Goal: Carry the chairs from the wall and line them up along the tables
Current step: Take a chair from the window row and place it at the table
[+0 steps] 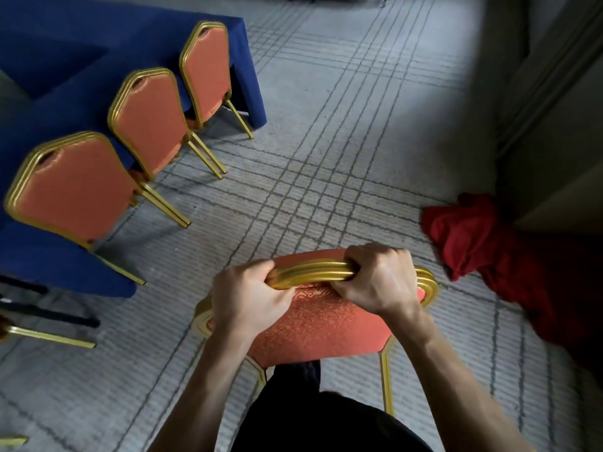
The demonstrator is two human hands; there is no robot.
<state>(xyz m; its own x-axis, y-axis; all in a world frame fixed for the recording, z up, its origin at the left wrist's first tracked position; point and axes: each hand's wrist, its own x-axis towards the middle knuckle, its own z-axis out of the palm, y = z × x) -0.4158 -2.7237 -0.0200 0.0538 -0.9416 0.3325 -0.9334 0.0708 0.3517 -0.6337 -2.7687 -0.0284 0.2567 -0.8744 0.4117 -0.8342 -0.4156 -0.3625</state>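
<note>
Gripping the gold top rail [313,272] of the carried chair [326,324], both hands are locked on. The left hand [248,298] curls round the rail's left end and the right hand [375,275] wraps over its right, knuckles up, fingers closed tight on the frame. The chair sits right in front of the person's legs, its back toward them, out in the open aisle on the grey lined carpet [359,125], well apart from the table. Whether its feet are off the floor, I cannot tell.

Over on the left, three matching chairs are lined up along the blue-draped table [65,44]: the near chair [71,190], the middle chair [150,122] and the far chair [207,70], backs to the aisle, seats tucked under the cloth. So this looks like the carrying step, with one more chair on its way to join the row.

Next comes a swing to the left, bringing the chair to a free stretch of table edge and squaring its back with the others. One thing to watch: a heap of red cloth [489,243] lies on the floor to the right, near the wall, and a gold chair leg [49,336] pokes in at the lower left, so the path wants care
</note>
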